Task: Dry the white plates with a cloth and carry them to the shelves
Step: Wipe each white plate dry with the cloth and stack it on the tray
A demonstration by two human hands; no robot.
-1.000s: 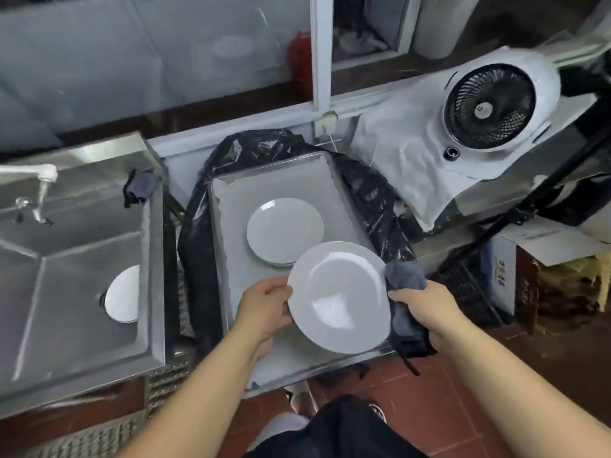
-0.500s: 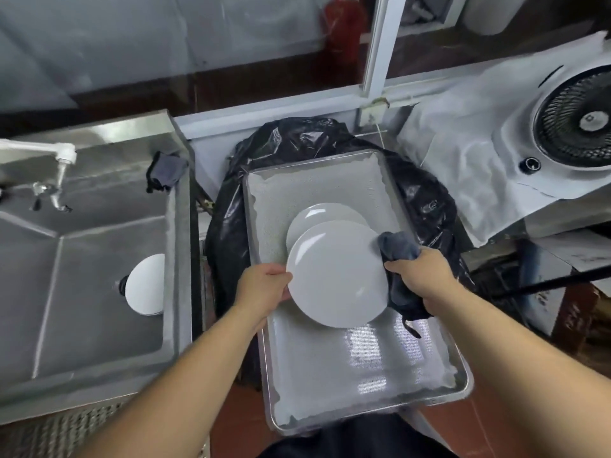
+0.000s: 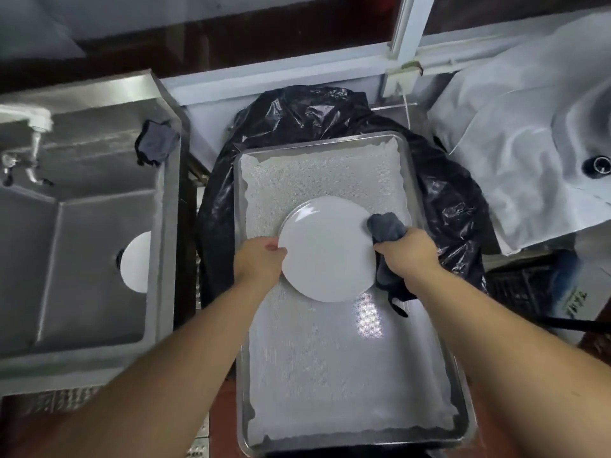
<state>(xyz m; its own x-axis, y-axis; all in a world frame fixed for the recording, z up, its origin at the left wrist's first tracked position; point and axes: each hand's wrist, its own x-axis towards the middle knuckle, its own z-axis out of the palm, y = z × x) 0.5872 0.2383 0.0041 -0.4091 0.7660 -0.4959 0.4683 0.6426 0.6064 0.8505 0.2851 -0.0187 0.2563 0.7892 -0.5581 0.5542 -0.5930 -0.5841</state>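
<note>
Two hands hold one white plate (image 3: 327, 251) over the middle of a mesh-lined metal tray (image 3: 340, 375). The left hand (image 3: 259, 264) pinches the rim at nine o'clock; the right hand (image 3: 408, 254), clutching a dark cloth (image 3: 386, 228), grips the rim at three o'clock. A black plastic bag (image 3: 449, 206) bulges round the tray's far end. At nine o'clock, a steel sink (image 3: 82, 246) holds another white plate (image 3: 137, 262), with a dark rag (image 3: 157, 145) on its rim.

Three round white plates show: one (image 3: 327, 256) held over the tray, a second (image 3: 307, 208) peeking out beneath it, a third (image 3: 137, 262) in the sink. Two dark grey cloths (image 3: 385, 228) (image 3: 158, 145), one rectangular metal tray (image 3: 405, 180), one steel sink (image 3: 99, 259), two bare hands (image 3: 259, 261) (image 3: 411, 256).
</note>
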